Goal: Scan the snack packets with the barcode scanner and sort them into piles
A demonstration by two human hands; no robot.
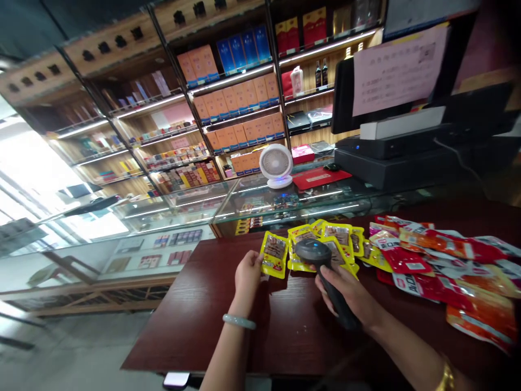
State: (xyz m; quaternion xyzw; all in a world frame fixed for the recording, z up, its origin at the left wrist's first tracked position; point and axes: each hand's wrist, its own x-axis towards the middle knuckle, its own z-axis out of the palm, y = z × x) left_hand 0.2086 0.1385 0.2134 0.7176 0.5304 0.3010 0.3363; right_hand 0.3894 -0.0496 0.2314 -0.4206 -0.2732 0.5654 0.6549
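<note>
My left hand (pixel 249 274) pinches the left edge of a yellow snack packet (pixel 274 254) with a clear window showing brown contents. My right hand (pixel 345 293) is wrapped round the handle of a black barcode scanner (pixel 315 254). The scanner's head hangs over a cluster of similar yellow packets (pixel 340 232) and points left, toward the packet in my left hand. These packets overlap one another, and the scanner and my right hand hide part of them.
A heap of red and orange snack packets (pixel 451 266) covers the right of the dark wooden table (pixel 195 320). Behind stand a glass display counter (pixel 228 203), a white fan (pixel 277 163), a red mat (pixel 321 177) and a black monitor (pixel 344 98). Stocked shelves line the wall.
</note>
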